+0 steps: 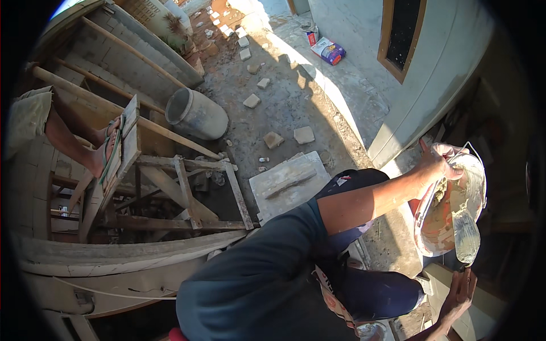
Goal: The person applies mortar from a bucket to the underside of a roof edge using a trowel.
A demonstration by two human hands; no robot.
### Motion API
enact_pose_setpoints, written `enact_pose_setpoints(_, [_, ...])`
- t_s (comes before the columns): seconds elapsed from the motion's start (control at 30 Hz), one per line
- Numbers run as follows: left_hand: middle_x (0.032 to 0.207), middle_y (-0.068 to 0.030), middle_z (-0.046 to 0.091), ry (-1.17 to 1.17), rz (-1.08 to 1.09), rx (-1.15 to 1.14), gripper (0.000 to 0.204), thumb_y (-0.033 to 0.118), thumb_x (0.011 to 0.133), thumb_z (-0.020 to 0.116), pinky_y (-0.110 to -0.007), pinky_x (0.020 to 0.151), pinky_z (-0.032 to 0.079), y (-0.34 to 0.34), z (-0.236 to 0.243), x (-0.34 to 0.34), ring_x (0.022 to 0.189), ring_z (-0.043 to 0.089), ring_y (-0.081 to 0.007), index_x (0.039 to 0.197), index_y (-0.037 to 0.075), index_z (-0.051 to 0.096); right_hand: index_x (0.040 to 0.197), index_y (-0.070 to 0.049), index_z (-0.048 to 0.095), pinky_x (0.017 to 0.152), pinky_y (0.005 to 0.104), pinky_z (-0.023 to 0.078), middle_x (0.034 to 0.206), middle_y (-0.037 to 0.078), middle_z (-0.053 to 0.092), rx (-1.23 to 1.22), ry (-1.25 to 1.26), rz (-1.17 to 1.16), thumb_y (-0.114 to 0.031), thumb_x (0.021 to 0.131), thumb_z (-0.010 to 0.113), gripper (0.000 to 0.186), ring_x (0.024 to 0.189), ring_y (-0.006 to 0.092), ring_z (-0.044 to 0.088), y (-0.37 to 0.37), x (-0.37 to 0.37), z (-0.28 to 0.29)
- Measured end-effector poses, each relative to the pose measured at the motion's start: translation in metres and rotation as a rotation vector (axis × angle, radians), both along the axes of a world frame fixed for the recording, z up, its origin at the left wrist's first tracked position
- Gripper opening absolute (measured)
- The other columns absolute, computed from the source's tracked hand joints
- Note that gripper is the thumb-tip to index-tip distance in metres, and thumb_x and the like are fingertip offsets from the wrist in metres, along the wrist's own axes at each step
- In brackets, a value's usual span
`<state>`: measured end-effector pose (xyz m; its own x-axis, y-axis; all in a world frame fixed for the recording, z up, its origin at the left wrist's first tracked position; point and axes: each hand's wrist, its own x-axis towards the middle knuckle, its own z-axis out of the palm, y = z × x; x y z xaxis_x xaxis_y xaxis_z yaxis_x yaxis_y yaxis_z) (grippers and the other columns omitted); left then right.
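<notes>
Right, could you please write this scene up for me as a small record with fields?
Setting: outdoor building site, seen from above
Left hand: grips the rim of a mortar bucket
Right hand: holds a trowel whose blade is coated in wet mortar, over the bucket's mouth
Bucket contents: grey mortar
Nearby person: a bare leg in a sandal on a wooden trestle
Ground: grey tub on its side, scattered stone blocks
</notes>
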<state>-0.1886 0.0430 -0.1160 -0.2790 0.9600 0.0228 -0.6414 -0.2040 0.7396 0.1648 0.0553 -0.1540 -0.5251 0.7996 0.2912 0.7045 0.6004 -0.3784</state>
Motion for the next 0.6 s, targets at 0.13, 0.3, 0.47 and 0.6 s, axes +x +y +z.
enact_pose_setpoints(0.13, [0.097,-0.0152,0.066,-0.045,0.060,0.009,0.042,-0.011,0.069,0.064,-0.034,0.088,0.048,0.002,-0.004,0.011,0.094,0.063,-0.0229,0.110,-0.006,0.061,0.120,0.004,0.058,0.073,0.0340,0.047,0.105,0.014,0.058,-0.015,-0.046,0.013,-0.009,0.092,0.060,0.031,0.085,0.0255,0.059,-0.004,-0.005,0.016])
enact_pose_setpoints(0.3, [0.096,-0.0160,0.066,-0.037,0.161,-0.048,0.042,-0.012,0.068,0.064,-0.034,0.085,0.048,-0.006,-0.002,0.012,0.092,0.063,-0.0236,0.109,-0.007,0.061,0.121,0.004,0.057,0.073,0.0333,0.047,0.103,0.013,0.058,-0.055,-0.027,-0.005,-0.010,0.093,0.060,0.032,0.084,0.0253,0.057,-0.006,-0.011,0.017])
enact_pose_setpoints(0.47, [0.100,-0.0148,0.063,-0.099,0.071,0.000,0.043,-0.012,0.070,0.066,-0.032,0.088,0.045,-0.014,0.008,0.005,0.095,0.060,-0.0224,0.112,-0.006,0.060,0.119,0.004,0.059,0.071,0.0316,0.047,0.104,0.012,0.059,-0.035,-0.004,-0.020,-0.012,0.092,0.062,0.032,0.082,0.0212,0.057,-0.014,-0.015,0.015])
enact_pose_setpoints(0.6, [0.101,-0.0125,0.065,-0.100,0.023,0.058,0.045,-0.011,0.075,0.063,-0.027,0.086,0.049,-0.022,0.009,-0.010,0.093,0.063,-0.0183,0.119,-0.005,0.058,0.119,0.002,0.061,0.068,0.0295,0.047,0.102,0.010,0.060,0.001,-0.020,-0.132,-0.012,0.090,0.064,0.032,0.079,0.0185,0.057,-0.034,-0.037,0.022])
